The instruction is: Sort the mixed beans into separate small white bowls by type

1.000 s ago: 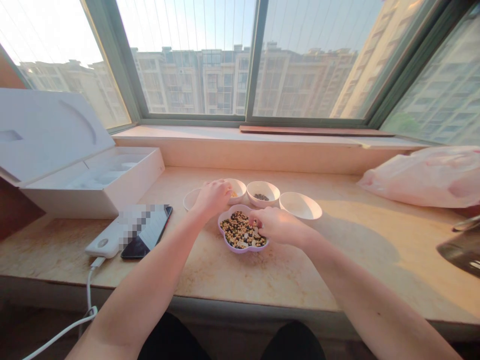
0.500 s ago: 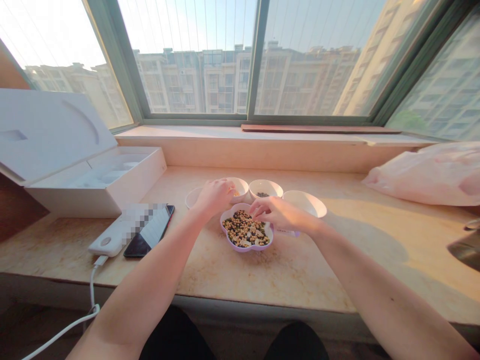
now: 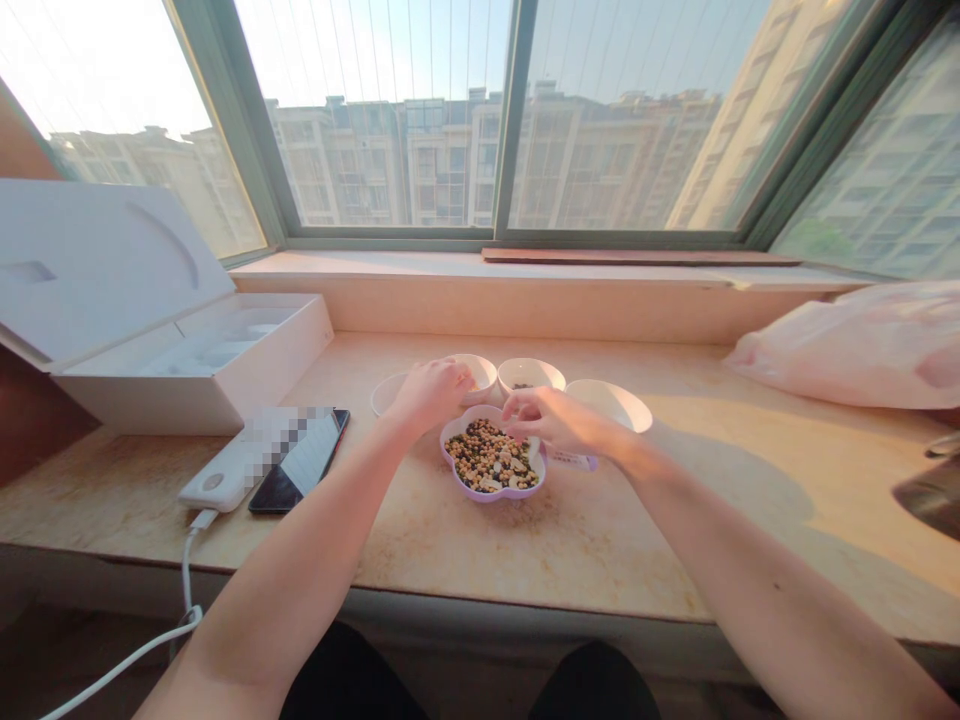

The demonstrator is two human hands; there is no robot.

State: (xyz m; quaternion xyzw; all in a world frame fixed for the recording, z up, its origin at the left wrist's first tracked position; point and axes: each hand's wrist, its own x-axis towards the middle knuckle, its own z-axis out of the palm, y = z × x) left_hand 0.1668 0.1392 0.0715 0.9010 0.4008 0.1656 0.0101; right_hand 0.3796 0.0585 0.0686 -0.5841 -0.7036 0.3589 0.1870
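Lilac scalloped dish [image 3: 489,496] (mixed beans [image 3: 491,462])

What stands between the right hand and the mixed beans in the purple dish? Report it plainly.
Nothing visible does. The right hand is over the rim of the purple flower-shaped dish, with its fingertips directly above the mixed beans.

You: bare left forearm [image 3: 289,580] and right forearm [image 3: 757,590], sleeves out of view. Left hand [image 3: 430,395] and right hand [image 3: 559,420] are bare too, no gloves. Black trousers [image 3: 349,675] show at the bottom edge, over both knees.
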